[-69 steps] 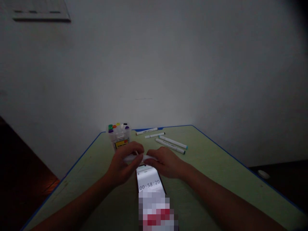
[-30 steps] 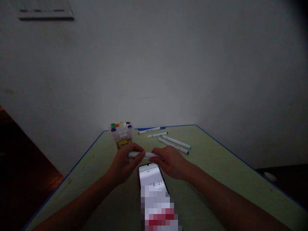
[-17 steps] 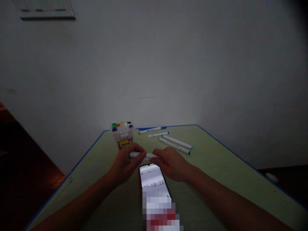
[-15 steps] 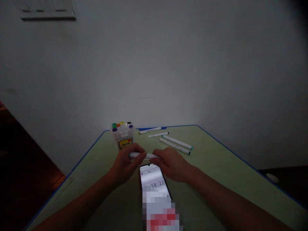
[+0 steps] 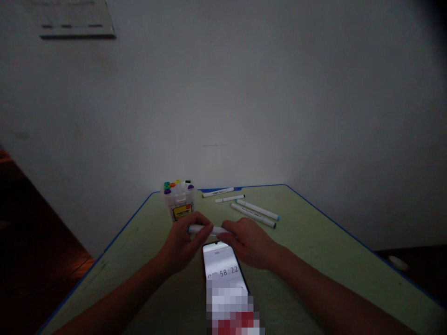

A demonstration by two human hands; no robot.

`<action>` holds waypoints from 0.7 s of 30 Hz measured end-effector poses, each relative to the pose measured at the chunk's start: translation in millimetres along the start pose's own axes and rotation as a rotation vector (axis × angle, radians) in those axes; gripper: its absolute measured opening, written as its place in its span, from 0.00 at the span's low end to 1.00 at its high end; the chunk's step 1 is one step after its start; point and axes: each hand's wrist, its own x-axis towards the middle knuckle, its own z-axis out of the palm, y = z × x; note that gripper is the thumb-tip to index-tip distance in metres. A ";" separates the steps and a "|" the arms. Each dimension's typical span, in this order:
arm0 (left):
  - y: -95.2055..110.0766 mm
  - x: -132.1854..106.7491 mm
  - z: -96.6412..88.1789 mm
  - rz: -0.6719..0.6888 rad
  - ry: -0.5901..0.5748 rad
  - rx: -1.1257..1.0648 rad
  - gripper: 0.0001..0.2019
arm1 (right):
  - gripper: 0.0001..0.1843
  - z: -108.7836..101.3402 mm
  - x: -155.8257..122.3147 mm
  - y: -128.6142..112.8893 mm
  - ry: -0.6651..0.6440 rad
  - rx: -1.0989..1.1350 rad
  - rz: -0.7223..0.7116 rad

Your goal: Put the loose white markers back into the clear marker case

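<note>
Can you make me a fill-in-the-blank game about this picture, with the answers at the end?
The left hand and the right hand hold one ____ marker.
____ other markers lie loose on the table.
The table is edged in ____.
The phone shows 58:____ on its screen.

Missing words: white; Four; blue; 22.

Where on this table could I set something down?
Bare tabletop shows between the loose markers and right blue edge, and between left forearm and left blue edge. Crowded: the middle, with left hand, right hand, held marker, phone, marker box.
</note>
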 end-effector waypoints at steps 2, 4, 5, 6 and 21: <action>0.3 -0.1 -0.1 -0.002 0.003 0.001 0.08 | 0.19 0.2 0.1 0.1 0.003 -0.011 0.003; 0.6 -0.1 -0.3 -0.006 0.001 -0.005 0.08 | 0.19 -0.6 0.2 -0.7 0.000 -0.017 0.006; 0.7 -0.1 -0.3 -0.010 -0.001 -0.010 0.08 | 0.19 -1.2 0.3 -1.3 -0.005 -0.018 0.008; 0.7 -0.1 -0.3 -0.015 -0.002 -0.013 0.08 | 0.19 -1.9 0.3 -1.8 -0.013 -0.016 0.011; 6.8 3.5 -0.4 0.007 0.121 -0.008 0.07 | 0.18 -6.5 2.3 -1.7 0.062 0.063 -0.052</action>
